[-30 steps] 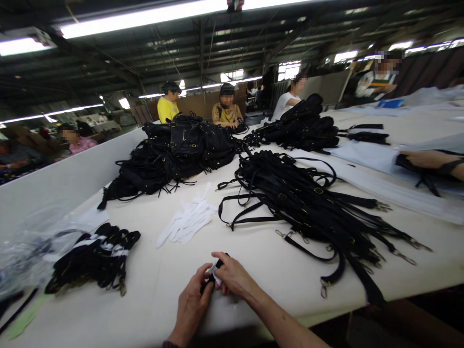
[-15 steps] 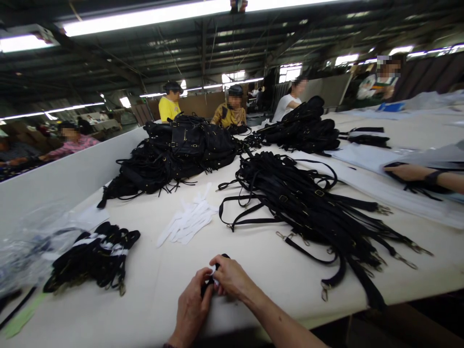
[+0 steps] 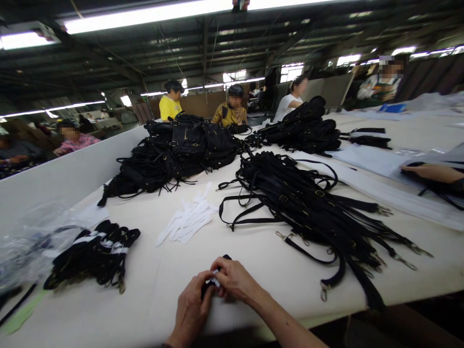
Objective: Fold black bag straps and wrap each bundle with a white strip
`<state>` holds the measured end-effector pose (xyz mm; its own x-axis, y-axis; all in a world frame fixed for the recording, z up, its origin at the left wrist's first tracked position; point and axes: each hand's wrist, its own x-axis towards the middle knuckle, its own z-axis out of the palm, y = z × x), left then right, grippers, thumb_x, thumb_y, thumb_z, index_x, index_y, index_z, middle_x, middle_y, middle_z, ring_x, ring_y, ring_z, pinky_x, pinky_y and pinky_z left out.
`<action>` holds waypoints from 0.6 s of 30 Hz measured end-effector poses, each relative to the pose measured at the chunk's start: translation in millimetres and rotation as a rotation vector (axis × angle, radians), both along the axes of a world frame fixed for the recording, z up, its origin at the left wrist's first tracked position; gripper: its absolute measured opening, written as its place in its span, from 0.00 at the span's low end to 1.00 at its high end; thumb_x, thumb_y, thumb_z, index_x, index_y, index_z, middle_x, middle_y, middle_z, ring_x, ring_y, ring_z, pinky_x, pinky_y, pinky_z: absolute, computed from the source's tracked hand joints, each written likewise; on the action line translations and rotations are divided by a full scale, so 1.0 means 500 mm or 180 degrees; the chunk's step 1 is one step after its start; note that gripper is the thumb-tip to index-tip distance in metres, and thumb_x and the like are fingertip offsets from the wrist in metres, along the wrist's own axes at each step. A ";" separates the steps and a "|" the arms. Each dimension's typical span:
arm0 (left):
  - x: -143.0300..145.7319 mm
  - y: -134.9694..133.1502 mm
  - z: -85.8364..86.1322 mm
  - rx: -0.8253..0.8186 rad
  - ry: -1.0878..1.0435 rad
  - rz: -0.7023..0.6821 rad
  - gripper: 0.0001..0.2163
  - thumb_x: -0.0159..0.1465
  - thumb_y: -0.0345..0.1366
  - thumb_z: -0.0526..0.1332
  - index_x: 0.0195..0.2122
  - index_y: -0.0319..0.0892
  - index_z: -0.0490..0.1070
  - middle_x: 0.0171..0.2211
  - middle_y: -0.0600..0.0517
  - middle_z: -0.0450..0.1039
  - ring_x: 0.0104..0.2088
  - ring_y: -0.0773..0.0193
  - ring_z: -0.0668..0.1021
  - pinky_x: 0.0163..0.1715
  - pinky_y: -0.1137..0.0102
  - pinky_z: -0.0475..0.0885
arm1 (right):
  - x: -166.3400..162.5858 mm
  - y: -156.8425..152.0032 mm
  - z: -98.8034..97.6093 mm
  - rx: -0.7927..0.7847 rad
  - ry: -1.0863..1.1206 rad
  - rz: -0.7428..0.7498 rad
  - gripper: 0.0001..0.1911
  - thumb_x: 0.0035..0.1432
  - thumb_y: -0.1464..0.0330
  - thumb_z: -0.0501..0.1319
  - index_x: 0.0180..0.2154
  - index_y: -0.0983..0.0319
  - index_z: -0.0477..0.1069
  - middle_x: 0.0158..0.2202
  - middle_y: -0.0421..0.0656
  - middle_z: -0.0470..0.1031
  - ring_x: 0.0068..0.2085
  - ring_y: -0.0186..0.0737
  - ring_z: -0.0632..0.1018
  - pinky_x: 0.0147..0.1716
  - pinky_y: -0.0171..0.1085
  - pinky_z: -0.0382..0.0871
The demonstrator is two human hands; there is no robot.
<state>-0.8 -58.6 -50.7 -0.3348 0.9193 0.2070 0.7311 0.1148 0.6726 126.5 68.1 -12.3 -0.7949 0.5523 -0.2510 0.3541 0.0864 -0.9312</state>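
Near the front edge of the cream table [image 3: 275, 261], my left hand [image 3: 191, 308] and my right hand [image 3: 234, 279] meet around a folded black strap [image 3: 209, 286] with a white paper band on it. Both hands are closed on it, fingertips pinching the band. Most of the strap is hidden under my fingers. Loose white paper strips [image 3: 189, 220] lie just beyond my hands.
A bundle of banded black straps [image 3: 94, 257] lies left, beside clear plastic bags [image 3: 25, 251]. A large pile of loose straps with metal clips [image 3: 311, 203] spreads right. Black bags [image 3: 181, 150] are heaped farther back. Another person's arm [image 3: 431, 173] rests at far right; several people sit behind.
My hands have stayed in place, fingers shifting slightly on the band. The other person's arm at the right has drawn back a little toward the edge.
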 end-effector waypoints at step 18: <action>-0.001 -0.004 -0.005 0.0171 0.0381 -0.0236 0.10 0.68 0.35 0.53 0.48 0.48 0.69 0.39 0.50 0.78 0.40 0.61 0.79 0.42 0.66 0.75 | -0.007 0.014 0.048 0.1548 -0.1049 0.0580 0.31 0.43 0.77 0.62 0.52 0.56 0.70 0.36 0.44 0.79 0.38 0.45 0.79 0.33 0.34 0.65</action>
<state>-1.2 -60.7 -53.0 -0.2363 0.9271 0.2909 0.8116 0.0237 0.5838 122.9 75.3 11.9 -0.8107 0.5279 -0.2531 0.5563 0.5600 -0.6139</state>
